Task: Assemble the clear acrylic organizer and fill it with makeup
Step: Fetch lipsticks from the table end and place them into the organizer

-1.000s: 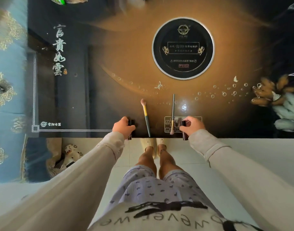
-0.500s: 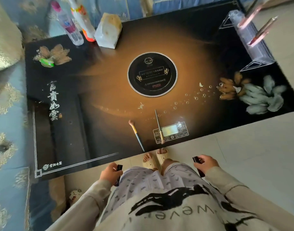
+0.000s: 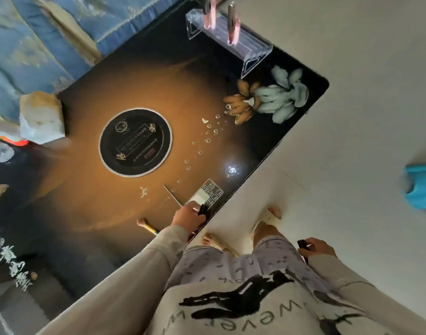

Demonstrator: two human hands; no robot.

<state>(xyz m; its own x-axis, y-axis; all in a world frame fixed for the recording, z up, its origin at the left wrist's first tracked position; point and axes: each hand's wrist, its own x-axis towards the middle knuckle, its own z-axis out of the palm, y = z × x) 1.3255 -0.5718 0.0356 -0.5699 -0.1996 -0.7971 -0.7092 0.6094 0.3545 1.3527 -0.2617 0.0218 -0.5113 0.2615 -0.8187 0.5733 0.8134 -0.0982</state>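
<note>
The clear acrylic organizer [image 3: 233, 42] stands at the far corner of the dark table [image 3: 91, 213], with two pink tubes [image 3: 232, 22] upright in it. My left hand [image 3: 189, 217] grips a small black makeup stick [image 3: 203, 209] just above the table's near edge. My right hand [image 3: 317, 249] holds another black stick [image 3: 302, 245] out over the floor beside my leg. A makeup brush with a yellow handle [image 3: 146, 226] lies on the table left of my left hand. A thin silver brush [image 3: 172, 195] lies beyond that hand, partly hidden by it.
A round black plate [image 3: 134, 142] is set in the table's middle and a touch panel [image 3: 209, 192] sits near the edge. A pale wrapped block [image 3: 41, 118] stands at the far left. Blue upholstery [image 3: 38, 44] lies behind, a blue object [image 3: 421, 187] on the floor at right.
The view has swung so the table lies diagonal and the organizer appears nearer. My left hand has risen from beside my thigh to the table edge. My right hand stays low, still holding its stick.
</note>
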